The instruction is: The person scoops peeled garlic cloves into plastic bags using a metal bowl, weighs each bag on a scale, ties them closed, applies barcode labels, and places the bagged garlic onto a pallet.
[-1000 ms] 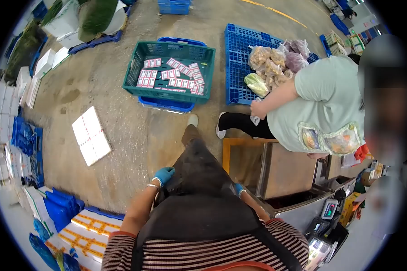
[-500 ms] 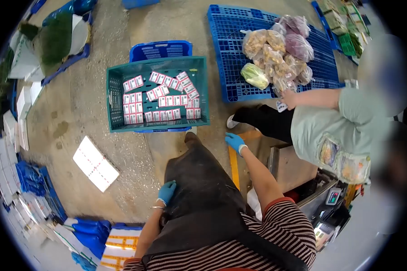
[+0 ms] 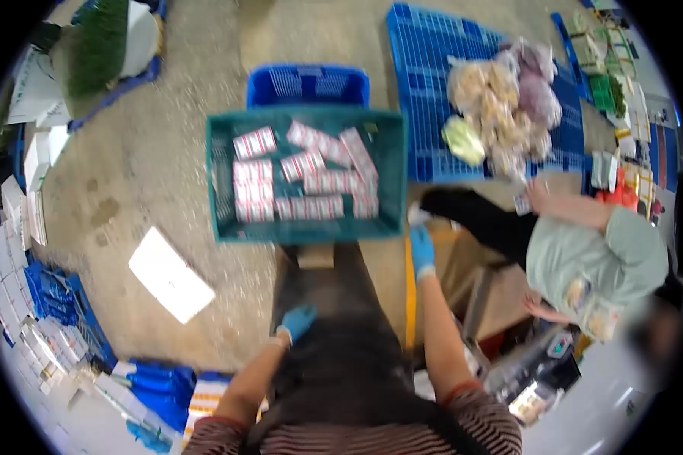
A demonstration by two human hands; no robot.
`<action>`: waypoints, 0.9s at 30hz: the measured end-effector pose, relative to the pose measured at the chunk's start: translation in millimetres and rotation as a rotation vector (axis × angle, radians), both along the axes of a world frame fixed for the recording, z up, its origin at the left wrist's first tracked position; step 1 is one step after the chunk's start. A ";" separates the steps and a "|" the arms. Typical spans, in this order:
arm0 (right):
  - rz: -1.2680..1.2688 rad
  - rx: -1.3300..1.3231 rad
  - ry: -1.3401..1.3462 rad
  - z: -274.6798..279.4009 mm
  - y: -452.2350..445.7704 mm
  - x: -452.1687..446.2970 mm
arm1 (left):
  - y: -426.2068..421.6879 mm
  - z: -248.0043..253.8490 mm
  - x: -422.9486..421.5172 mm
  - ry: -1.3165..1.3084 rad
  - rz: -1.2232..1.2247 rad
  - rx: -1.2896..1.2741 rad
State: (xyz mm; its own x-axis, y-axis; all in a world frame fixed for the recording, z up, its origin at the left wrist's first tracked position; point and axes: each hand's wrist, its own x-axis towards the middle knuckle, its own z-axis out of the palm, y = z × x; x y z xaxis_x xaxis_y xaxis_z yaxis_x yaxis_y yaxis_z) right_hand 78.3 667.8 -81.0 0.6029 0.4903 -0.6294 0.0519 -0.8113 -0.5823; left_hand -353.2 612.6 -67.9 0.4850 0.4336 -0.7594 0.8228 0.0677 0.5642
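Observation:
In front of me stands a green plastic crate, its floor partly covered by rows of small white packs with red edges and printed labels. My right hand, in a blue glove, hangs beside the crate's near right corner. It holds nothing, and its fingers are stretched out. My left hand, gloved in blue too, is at the front of my dark apron. Its fingers look loosely extended with nothing in them, though motion smears them a little.
A blue crate stands just beyond the green one. On a blue pallet at the far right lie bagged vegetables. A co-worker in a light green shirt bends there. A white foam lid lies on the floor, left.
The crate appears closer and larger, and the view has shifted. My left hand has come inward over the apron; my right hand is nearer the crate. The co-worker's other hand now shows.

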 end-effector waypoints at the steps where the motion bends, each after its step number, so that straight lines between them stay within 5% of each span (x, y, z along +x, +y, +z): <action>1: 0.049 0.012 -0.087 -30.4 -9.4 -10.6 | 16.0 -3.6 -1.5 0.033 0.150 -0.110; 2: 0.076 0.061 -0.152 -62.6 -14.3 -16.8 | 36.3 8.5 -6.3 0.029 0.231 -0.154; 4: 0.067 -0.207 -0.295 -17.5 -25.2 -61.6 | 45.2 11.3 -25.2 0.078 0.287 -0.100; 8: -0.051 -0.050 -0.442 -88.8 23.5 -65.9 | 58.1 -49.2 -68.5 0.121 0.353 0.204; 12: -0.169 -0.134 -0.555 -77.5 36.6 -94.0 | 37.9 -39.5 -92.9 0.285 0.306 0.041; 24: -0.178 -0.095 -0.697 -102.5 35.8 -95.6 | 30.0 -38.7 -79.2 0.312 0.287 0.146; 27: -0.054 -0.362 -0.708 -81.0 50.0 -90.3 | 27.3 -39.3 -78.5 0.322 0.268 0.152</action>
